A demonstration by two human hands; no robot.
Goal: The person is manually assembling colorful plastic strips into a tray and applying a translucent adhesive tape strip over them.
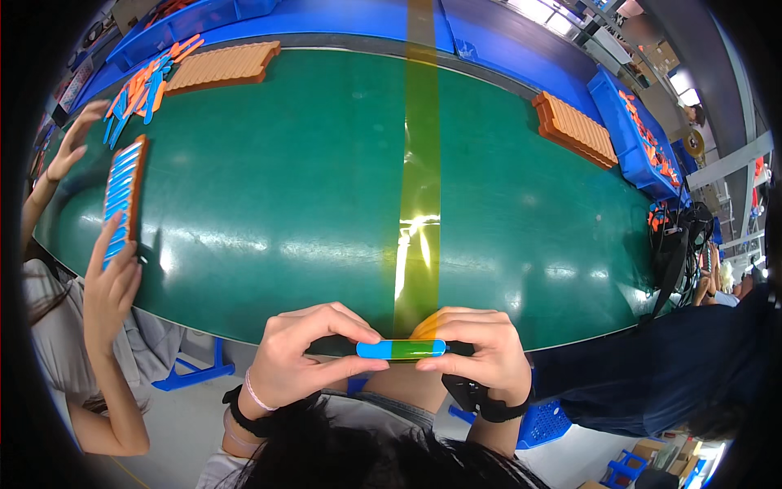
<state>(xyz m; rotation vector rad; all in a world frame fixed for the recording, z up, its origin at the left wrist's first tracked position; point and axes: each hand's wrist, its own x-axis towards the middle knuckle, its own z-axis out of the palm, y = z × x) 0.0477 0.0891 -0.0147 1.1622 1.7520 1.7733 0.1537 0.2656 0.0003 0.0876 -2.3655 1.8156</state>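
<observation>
Left hand (297, 352) and right hand (490, 350) grip a blue stick (399, 350) by its rounded ends, at the near edge of the counter (285, 196); probably light, stiff and slick, it suits that end hold.

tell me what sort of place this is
Likely a factory workshop: blue bins of small parts, grooved orange trays and a co-worker's hands at the green table.

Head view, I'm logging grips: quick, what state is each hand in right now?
Left hand: closed, pinching the left end of the blue stick.
Right hand: closed, pinching its right end.
</observation>
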